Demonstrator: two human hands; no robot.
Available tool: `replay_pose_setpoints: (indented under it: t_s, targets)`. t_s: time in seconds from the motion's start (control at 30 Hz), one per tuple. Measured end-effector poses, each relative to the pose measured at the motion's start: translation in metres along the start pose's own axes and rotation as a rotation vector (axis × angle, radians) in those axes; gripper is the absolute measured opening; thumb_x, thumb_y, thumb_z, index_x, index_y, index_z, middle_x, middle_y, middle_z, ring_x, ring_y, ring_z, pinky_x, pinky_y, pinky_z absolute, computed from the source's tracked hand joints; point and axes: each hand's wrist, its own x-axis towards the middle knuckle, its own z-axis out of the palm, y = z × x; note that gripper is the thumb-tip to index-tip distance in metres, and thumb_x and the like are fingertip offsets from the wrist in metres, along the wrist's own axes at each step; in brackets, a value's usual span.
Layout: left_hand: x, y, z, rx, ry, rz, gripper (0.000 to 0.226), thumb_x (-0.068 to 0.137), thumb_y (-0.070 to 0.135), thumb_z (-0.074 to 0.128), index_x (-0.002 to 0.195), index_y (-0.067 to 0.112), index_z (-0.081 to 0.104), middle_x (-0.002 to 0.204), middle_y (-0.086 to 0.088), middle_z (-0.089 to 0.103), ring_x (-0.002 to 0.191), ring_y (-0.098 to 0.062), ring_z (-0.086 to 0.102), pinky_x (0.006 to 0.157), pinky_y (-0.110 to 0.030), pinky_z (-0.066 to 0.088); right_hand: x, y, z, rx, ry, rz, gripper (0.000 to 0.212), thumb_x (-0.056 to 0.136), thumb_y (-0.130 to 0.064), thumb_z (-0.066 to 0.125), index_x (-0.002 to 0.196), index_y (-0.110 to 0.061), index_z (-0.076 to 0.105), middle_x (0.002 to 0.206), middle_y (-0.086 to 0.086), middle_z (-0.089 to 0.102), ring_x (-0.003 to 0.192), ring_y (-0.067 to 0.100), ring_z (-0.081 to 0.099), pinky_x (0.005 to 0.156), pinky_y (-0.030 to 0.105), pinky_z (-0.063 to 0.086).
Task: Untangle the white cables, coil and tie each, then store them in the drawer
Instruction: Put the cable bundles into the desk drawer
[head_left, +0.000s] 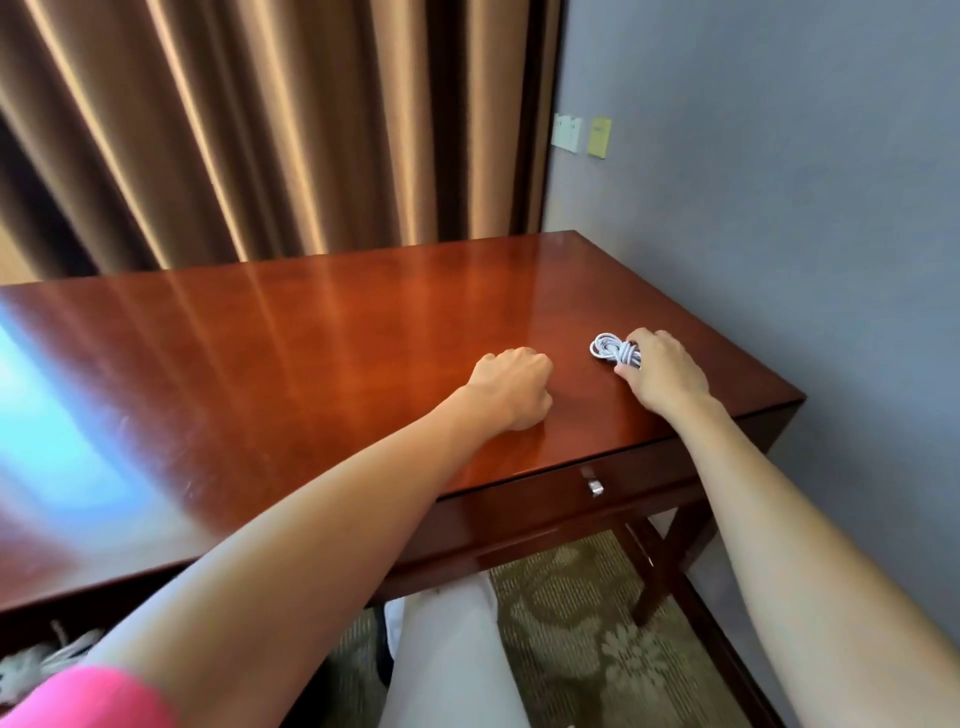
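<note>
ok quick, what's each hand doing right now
Left hand: closed in a fist on the desk, holding nothing visible.
Right hand: fingers gripping the coiled white cable.

The desk (311, 332) is reddish-brown wood under a glossy lacquer, slick enough to mirror the curtain's folds and a pale blue glare. Its drawer knob (595, 486) looks like shiny metal. The curtain (234, 130) is heavy brown cloth with a soft satin sheen. The coiled white cable (613, 351) has a smooth plastic jacket. The wall (779, 182) is matt grey-blue, and the carpet (571, 613) is woven and rough.
</note>
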Motion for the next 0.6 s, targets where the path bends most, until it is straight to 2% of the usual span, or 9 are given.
replay_pose_setpoints:
  t_s: [0.13,0.27,0.43,0.6]
  targets:
    - [-0.02,-0.025,-0.013,0.0,0.037,-0.036,0.024,0.093,0.021,0.048,0.108,0.012,0.066,0.118,-0.009,0.064,0.109,-0.032,0.062,0.083,-0.038,0.048,-0.018,-0.035,0.001,-0.005,0.034,-0.14,0.036,0.097,-0.031,0.065,0.125,-0.01,0.057,0.119,0.014,0.058,0.114,0.035,0.055,0.087,0.043,0.046]
    - [-0.075,-0.067,-0.037,-0.018,0.078,-0.138,0.022,0.093,0.026,0.05,0.102,0.016,0.068,0.112,-0.008,0.067,0.103,-0.035,0.064,0.071,-0.035,0.045,-0.057,-0.11,-0.002,0.063,-0.031,-0.301,0.036,0.087,-0.038,0.073,0.115,-0.018,0.062,0.113,0.006,0.064,0.105,0.03,0.061,0.077,0.035,0.043]
    - [-0.187,-0.14,-0.053,0.062,0.056,-0.349,0.02,0.092,0.028,0.049,0.095,0.019,0.067,0.106,-0.008,0.068,0.099,-0.037,0.065,0.069,-0.034,0.044,-0.12,-0.215,0.009,0.141,-0.199,-0.445,0.039,0.078,-0.046,0.076,0.107,-0.023,0.067,0.108,0.003,0.069,0.101,0.03,0.064,0.083,0.037,0.052]
    - [-0.321,-0.21,-0.065,0.03,0.03,-0.61,0.017,0.09,0.027,0.054,0.086,0.016,0.066,0.099,-0.011,0.07,0.099,-0.036,0.065,0.074,-0.039,0.053,-0.19,-0.313,0.03,0.406,-0.396,-0.668,0.03,0.075,-0.038,0.082,0.098,-0.02,0.075,0.091,-0.004,0.075,0.083,0.01,0.067,0.074,0.022,0.049]
